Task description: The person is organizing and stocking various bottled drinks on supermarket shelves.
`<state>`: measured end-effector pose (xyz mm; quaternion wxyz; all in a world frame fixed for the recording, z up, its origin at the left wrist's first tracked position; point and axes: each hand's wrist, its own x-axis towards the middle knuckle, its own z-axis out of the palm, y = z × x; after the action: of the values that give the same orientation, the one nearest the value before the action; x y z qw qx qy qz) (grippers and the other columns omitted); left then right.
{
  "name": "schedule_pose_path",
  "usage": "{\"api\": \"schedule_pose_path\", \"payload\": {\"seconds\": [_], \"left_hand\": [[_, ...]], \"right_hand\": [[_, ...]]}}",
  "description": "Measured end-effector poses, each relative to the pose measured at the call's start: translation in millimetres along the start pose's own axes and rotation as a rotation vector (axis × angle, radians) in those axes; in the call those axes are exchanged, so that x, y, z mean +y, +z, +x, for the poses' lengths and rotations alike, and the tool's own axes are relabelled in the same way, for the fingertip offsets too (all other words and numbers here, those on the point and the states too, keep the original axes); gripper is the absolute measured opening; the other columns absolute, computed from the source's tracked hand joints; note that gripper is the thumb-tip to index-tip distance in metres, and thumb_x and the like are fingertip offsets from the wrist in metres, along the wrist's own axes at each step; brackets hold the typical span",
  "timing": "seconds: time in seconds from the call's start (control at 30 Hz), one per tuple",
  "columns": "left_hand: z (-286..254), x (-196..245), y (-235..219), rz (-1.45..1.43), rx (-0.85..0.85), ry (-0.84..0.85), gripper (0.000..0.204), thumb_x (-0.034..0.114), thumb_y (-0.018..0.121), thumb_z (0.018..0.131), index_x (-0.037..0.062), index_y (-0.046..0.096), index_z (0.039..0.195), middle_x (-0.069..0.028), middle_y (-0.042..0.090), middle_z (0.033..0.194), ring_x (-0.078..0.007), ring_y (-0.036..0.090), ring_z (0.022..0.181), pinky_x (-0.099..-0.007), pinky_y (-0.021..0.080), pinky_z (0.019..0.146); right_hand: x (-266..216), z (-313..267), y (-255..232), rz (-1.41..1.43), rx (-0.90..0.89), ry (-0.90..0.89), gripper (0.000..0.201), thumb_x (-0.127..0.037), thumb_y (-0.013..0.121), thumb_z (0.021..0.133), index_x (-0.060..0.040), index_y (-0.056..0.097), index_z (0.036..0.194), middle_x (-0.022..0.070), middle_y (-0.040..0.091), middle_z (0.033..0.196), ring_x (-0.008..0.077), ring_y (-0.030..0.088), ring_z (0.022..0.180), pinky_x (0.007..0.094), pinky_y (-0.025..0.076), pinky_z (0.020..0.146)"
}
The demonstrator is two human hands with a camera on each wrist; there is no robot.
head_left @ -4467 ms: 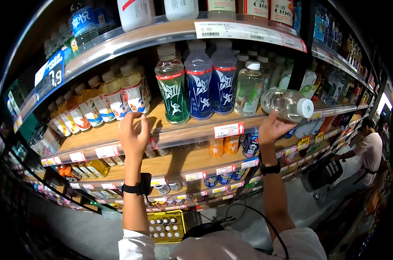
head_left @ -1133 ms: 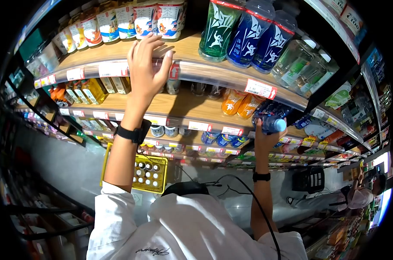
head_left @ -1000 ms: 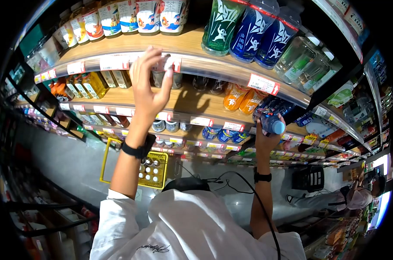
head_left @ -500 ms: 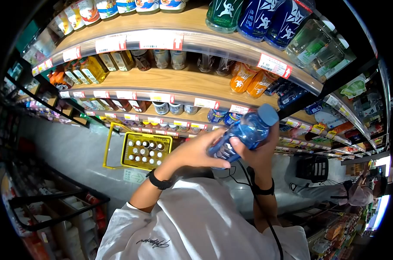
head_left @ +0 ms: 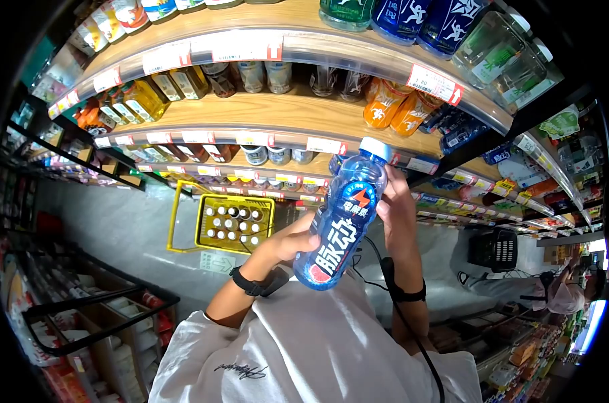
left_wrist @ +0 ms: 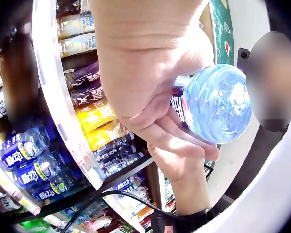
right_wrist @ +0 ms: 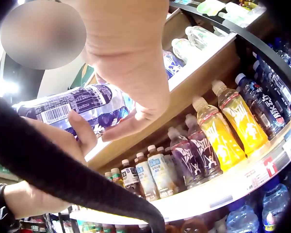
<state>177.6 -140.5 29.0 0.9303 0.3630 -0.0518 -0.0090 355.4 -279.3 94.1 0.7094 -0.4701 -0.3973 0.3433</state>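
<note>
Both hands hold a blue-labelled drink bottle (head_left: pixel 338 228) in front of the chest, tilted, its pale cap toward the shelf and its printed label facing the head camera. The left hand (head_left: pixel 292 243) grips the lower part from the left, thumb over the side. Around the upper part, below the cap, curls the right hand (head_left: pixel 400 213). In the left wrist view the clear bluish bottle base (left_wrist: pixel 220 104) sticks out past the left fingers. A barcode on the back of the bottle (right_wrist: pixel 77 104) shows in the right wrist view, between both hands.
Shelves ahead carry orange bottles (head_left: pixel 385 104), dark blue bottles (head_left: pixel 455 134) and cans. A yellow basket (head_left: pixel 236 197) with several white-capped bottles stands on the floor at left. A black cable (head_left: pixel 402 322) hangs by the right arm. A person (head_left: pixel 559 292) and black basket (head_left: pixel 492 250) are at right.
The right hand, earlier with a clear bottle, has drawn a blue one from the lower shelf to the chest. The left hand has come down onto it, and its label has turned toward the head camera.
</note>
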Motion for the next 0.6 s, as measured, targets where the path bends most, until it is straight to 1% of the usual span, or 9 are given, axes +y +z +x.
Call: {"api": "schedule_pose_path", "payload": {"seconds": [0.07, 0.1, 0.13, 0.2, 0.23, 0.3, 0.4, 0.5, 0.6], "left_hand": [[-1.3, 1.9, 1.6, 0.078, 0.023, -0.006, 0.112, 0.055, 0.086, 0.079, -0.0005, 0.026, 0.156, -0.0251, 0.061, 0.131, -0.0387, 0.074, 0.103, -0.0521, 0.065, 0.085], [-3.3, 3.8, 5.6, 0.099, 0.07, -0.029, 0.114, 0.056, 0.086, 0.076, -0.0009, 0.028, 0.156, -0.024, 0.062, 0.132, -0.0355, 0.074, 0.104, -0.0485, 0.065, 0.086], [-3.5, 2.6, 3.6, 0.098, 0.071, -0.031, 0.114, 0.056, 0.086, 0.076, -0.0009, 0.028, 0.156, -0.024, 0.062, 0.132, -0.0355, 0.074, 0.104, -0.0485, 0.065, 0.086], [-3.3, -1.0, -1.4, 0.134, 0.066, -0.035, 0.118, 0.058, 0.085, 0.073, -0.0013, 0.027, 0.157, -0.0231, 0.063, 0.133, -0.032, 0.073, 0.109, -0.0438, 0.064, 0.09], [-3.5, -0.8, -0.7, 0.155, 0.097, -0.028, 0.119, 0.058, 0.086, 0.071, -0.0025, 0.03, 0.157, -0.0225, 0.063, 0.135, -0.0298, 0.072, 0.114, -0.0396, 0.061, 0.095], [-3.5, -0.7, -3.8, 0.148, 0.065, -0.051, 0.119, 0.057, 0.086, 0.07, -0.0031, 0.031, 0.157, -0.0226, 0.064, 0.135, -0.0296, 0.071, 0.116, -0.0396, 0.06, 0.097], [-4.0, 3.8, -1.9, 0.135, 0.046, -0.088, 0.117, 0.054, 0.088, 0.067, -0.0054, 0.036, 0.155, -0.0226, 0.064, 0.136, -0.0297, 0.07, 0.118, -0.04, 0.057, 0.103], [-5.9, 3.5, -2.6, 0.096, 0.024, -0.134, 0.118, 0.05, 0.089, 0.065, -0.0076, 0.037, 0.154, -0.023, 0.062, 0.139, -0.0303, 0.068, 0.122, -0.0401, 0.052, 0.108], [-5.5, 2.9, -3.2, 0.115, 0.028, -0.129, 0.117, 0.049, 0.088, 0.065, -0.0075, 0.037, 0.154, -0.0231, 0.062, 0.139, -0.0302, 0.067, 0.124, -0.0401, 0.052, 0.108]], "right_hand": [[-0.7, 0.1, -0.7, -0.008, -0.044, 0.011, 0.065, -0.01, 0.062, 0.099, -0.0048, 0.033, 0.158, 0.018, 0.049, 0.154, 0.0253, 0.05, 0.139, 0.0426, 0.037, 0.116], [0.2, -0.4, -1.4, -0.007, -0.042, 0.012, 0.065, -0.01, 0.062, 0.099, -0.0048, 0.033, 0.158, 0.018, 0.049, 0.154, 0.0253, 0.05, 0.139, 0.0426, 0.037, 0.116], [1.7, -0.9, -2.5, -0.004, -0.046, 0.016, 0.065, -0.01, 0.062, 0.099, -0.0066, 0.034, 0.157, 0.0173, 0.051, 0.152, 0.0245, 0.052, 0.137, 0.0417, 0.038, 0.114], [4.7, -1.4, -4.7, -0.001, -0.05, 0.02, 0.064, -0.01, 0.062, 0.098, -0.0083, 0.035, 0.157, 0.0166, 0.054, 0.15, 0.0236, 0.054, 0.134, 0.0409, 0.04, 0.112], [6.3, -1.2, -5.6, 0.006, -0.057, 0.009, 0.064, -0.01, 0.063, 0.098, -0.0091, 0.036, 0.156, 0.0152, 0.055, 0.147, 0.0223, 0.056, 0.131, 0.0398, 0.041, 0.11], [6.4, -1.0, -6.4, 0.013, -0.064, -0.002, 0.064, -0.011, 0.064, 0.097, -0.0099, 0.037, 0.155, 0.0138, 0.057, 0.144, 0.021, 0.057, 0.128, 0.0388, 0.043, 0.108], [7.3, -0.1, -10.5, 0.003, -0.064, -0.029, 0.06, -0.016, 0.066, 0.096, -0.0063, 0.043, 0.15, 0.0106, 0.061, 0.137, 0.0176, 0.059, 0.123, 0.0364, 0.044, 0.104], [11.3, 3.1, -16.4, -0.155, -0.025, -0.086, 0.055, -0.026, 0.066, 0.097, 0.0014, 0.053, 0.142, 0.007, 0.069, 0.121, 0.0141, 0.063, 0.113, 0.0335, 0.046, 0.1], [4.7, 3.9, -13.0, -0.135, -0.057, -0.069, 0.059, -0.027, 0.067, 0.097, 0.0016, 0.05, 0.145, 0.0075, 0.068, 0.123, 0.0147, 0.063, 0.113, 0.0339, 0.046, 0.101]]}}
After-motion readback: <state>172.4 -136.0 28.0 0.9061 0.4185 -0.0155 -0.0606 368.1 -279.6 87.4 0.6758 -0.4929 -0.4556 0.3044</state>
